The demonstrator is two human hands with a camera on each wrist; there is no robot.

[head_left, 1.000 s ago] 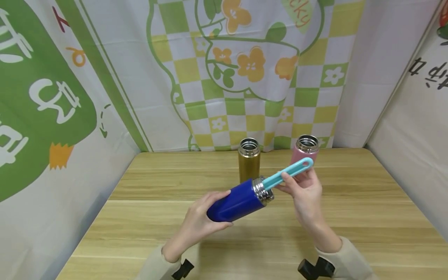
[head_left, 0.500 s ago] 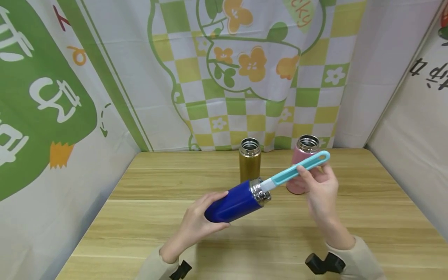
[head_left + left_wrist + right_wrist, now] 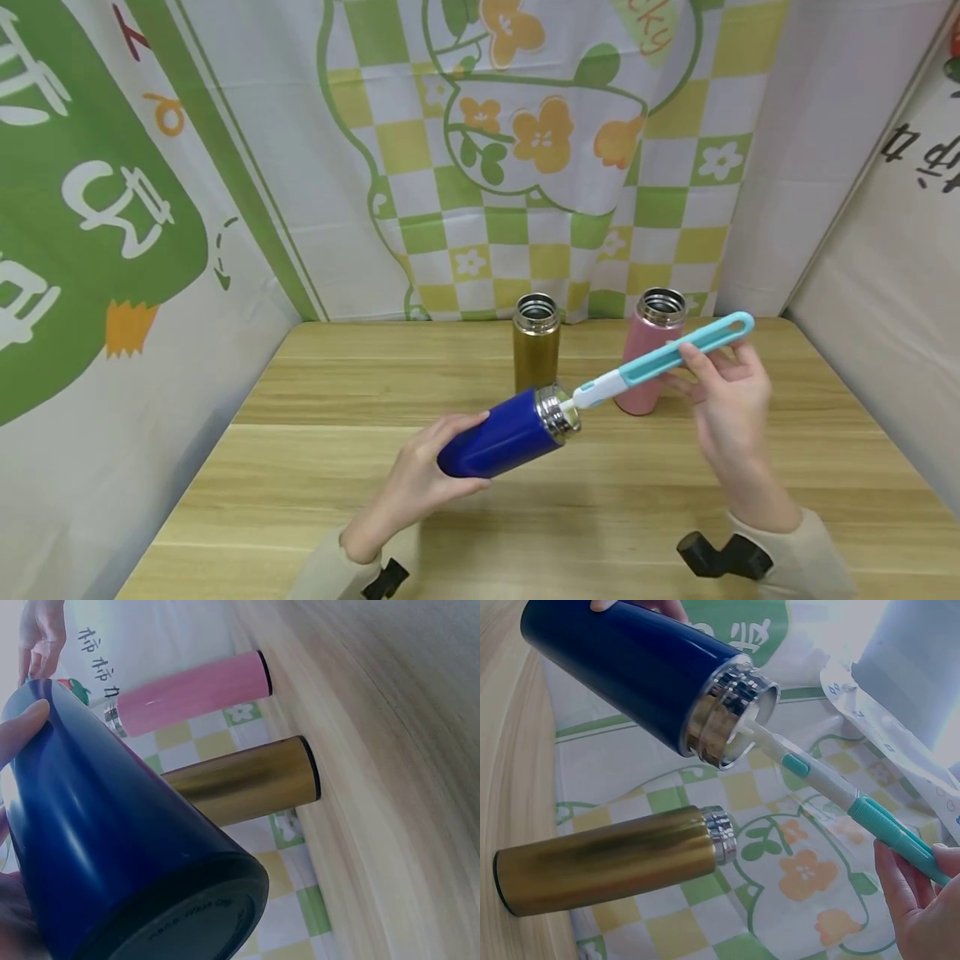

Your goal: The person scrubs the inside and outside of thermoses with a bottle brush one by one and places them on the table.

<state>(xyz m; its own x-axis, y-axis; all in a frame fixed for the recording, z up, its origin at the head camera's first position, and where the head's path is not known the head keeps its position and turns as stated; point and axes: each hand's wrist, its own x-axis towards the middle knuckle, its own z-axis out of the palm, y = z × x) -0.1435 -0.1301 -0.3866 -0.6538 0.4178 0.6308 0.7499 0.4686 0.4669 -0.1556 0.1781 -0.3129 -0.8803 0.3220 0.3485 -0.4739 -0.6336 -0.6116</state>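
Observation:
My left hand (image 3: 429,462) grips a blue thermos bottle (image 3: 501,433) around its body, tilted with the steel mouth up to the right. Between the thumb and fingers of my right hand (image 3: 731,408) is the turquoise handle of a bottle brush (image 3: 667,358). Its white neck enters the open mouth of the blue bottle; the brush head is hidden inside. In the right wrist view the thin white stem of the brush (image 3: 810,769) shows at the steel rim. The left wrist view shows the dark base of the blue bottle (image 3: 127,817).
Behind the blue bottle, a gold thermos bottle (image 3: 536,350) stands upright without a lid. A pink thermos bottle (image 3: 645,367), also lidless, stands to its right, partly behind the brush. Both are on the wooden table (image 3: 337,375), with a patterned curtain (image 3: 495,225) at its back edge.
My right hand has moved right and slightly up, drawing the brush outward so that its white neck now shows. The left hand and blue bottle have hardly moved.

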